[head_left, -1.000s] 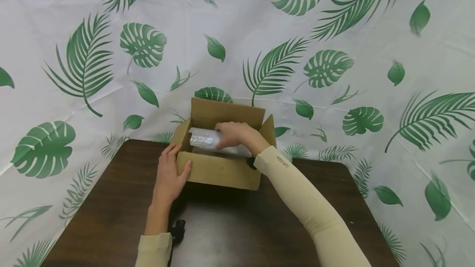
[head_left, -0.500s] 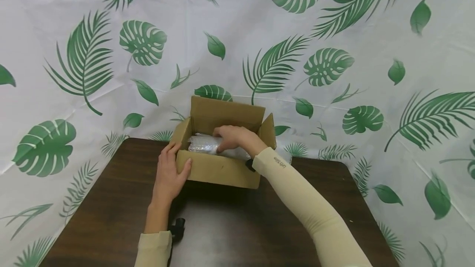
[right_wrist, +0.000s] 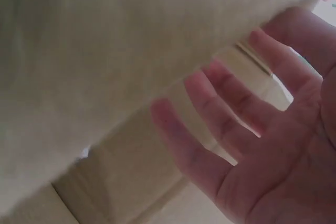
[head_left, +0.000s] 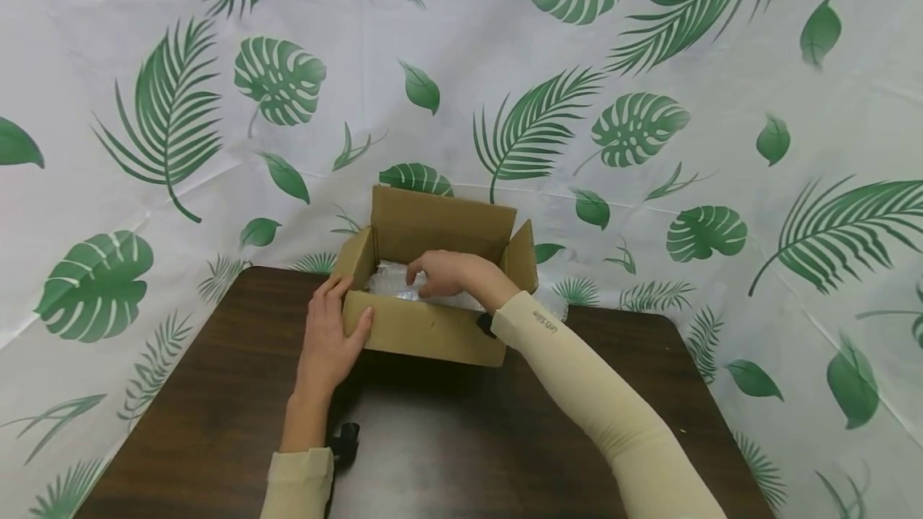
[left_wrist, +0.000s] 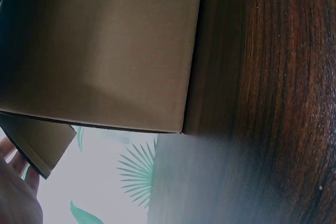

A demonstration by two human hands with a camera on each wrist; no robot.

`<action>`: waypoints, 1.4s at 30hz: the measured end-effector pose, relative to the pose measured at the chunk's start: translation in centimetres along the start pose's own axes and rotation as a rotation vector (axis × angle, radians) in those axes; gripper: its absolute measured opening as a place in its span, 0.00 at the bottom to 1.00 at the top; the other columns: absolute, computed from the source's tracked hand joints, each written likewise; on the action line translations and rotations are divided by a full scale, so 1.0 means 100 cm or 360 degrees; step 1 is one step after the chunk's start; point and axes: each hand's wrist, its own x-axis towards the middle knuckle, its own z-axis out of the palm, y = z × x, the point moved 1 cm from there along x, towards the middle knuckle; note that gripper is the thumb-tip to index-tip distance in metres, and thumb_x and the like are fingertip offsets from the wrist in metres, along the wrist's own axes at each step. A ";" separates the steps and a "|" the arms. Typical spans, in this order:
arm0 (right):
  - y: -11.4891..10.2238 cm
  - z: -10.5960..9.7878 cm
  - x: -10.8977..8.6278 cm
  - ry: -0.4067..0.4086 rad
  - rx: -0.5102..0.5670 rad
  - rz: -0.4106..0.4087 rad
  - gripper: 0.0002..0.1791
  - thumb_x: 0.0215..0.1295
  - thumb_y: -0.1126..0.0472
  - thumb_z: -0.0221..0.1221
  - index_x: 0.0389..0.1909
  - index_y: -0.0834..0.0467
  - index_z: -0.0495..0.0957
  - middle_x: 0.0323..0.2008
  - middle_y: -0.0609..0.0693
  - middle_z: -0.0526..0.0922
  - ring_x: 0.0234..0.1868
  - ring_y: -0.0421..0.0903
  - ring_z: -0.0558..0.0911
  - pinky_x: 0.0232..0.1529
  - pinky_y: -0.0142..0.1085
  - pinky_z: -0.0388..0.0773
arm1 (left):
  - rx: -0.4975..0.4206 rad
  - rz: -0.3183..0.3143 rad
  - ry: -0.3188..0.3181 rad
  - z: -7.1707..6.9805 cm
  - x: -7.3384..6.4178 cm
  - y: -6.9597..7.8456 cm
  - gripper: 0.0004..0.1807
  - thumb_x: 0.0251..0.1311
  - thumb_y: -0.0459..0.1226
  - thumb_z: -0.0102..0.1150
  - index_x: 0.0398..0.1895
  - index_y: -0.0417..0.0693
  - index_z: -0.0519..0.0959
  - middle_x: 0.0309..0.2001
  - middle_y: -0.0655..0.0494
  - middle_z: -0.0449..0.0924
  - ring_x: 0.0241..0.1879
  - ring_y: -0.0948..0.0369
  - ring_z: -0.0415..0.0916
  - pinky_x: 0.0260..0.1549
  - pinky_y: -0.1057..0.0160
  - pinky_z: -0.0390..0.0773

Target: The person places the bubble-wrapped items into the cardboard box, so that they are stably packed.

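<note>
An open cardboard box [head_left: 425,332] stands on the table with its flaps raised. My left hand [head_left: 328,339] grips the box's near left corner, thumb on the front flap and fingers at the left flap. In the left wrist view, part of the left hand [left_wrist: 18,195] shows beside a flap. Clear bubble wrap [head_left: 387,279] lies inside the box. Over it, my right hand [head_left: 450,272] reaches in with fingers bent downward. The right wrist view shows the right hand's [right_wrist: 252,124] fingers spread and loosely bent, with nothing in the palm. Its fingertips are partly hidden behind cardboard.
A dark wood table [head_left: 216,391] carries the box near its back edge. More bubble wrap [head_left: 557,304] shows just right of the box. Behind the table hangs a white cloth [head_left: 447,38] printed with green leaves.
The bubble wrap has sunk lower into the box. My right hand has loosened from it and moved slightly down. The left hand stays at the box corner.
</note>
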 end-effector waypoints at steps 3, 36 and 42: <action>0.001 0.004 0.000 -0.0057 0.0022 -0.0007 0.23 0.80 0.61 0.58 0.72 0.49 0.79 0.73 0.53 0.78 0.64 0.49 0.79 0.67 0.46 0.76 | -0.0005 -0.0004 -0.0006 0.000 -0.001 0.000 0.37 0.72 0.45 0.65 0.79 0.45 0.65 0.79 0.39 0.61 0.77 0.40 0.61 0.74 0.33 0.63; 0.058 -0.050 -0.119 0.1177 0.0435 -0.0268 0.16 0.82 0.55 0.60 0.64 0.54 0.82 0.54 0.52 0.88 0.55 0.49 0.85 0.62 0.53 0.80 | -0.0025 -0.0042 -0.0015 0.000 0.004 -0.001 0.38 0.73 0.46 0.64 0.80 0.46 0.63 0.80 0.40 0.60 0.77 0.40 0.60 0.74 0.33 0.62; 0.100 -0.030 -0.149 0.1546 0.0578 -0.0076 0.18 0.82 0.54 0.59 0.65 0.54 0.81 0.52 0.54 0.87 0.54 0.51 0.84 0.61 0.54 0.80 | -0.0028 -0.0049 -0.0038 0.000 0.001 -0.002 0.38 0.72 0.46 0.64 0.80 0.46 0.64 0.80 0.39 0.60 0.77 0.39 0.61 0.73 0.32 0.64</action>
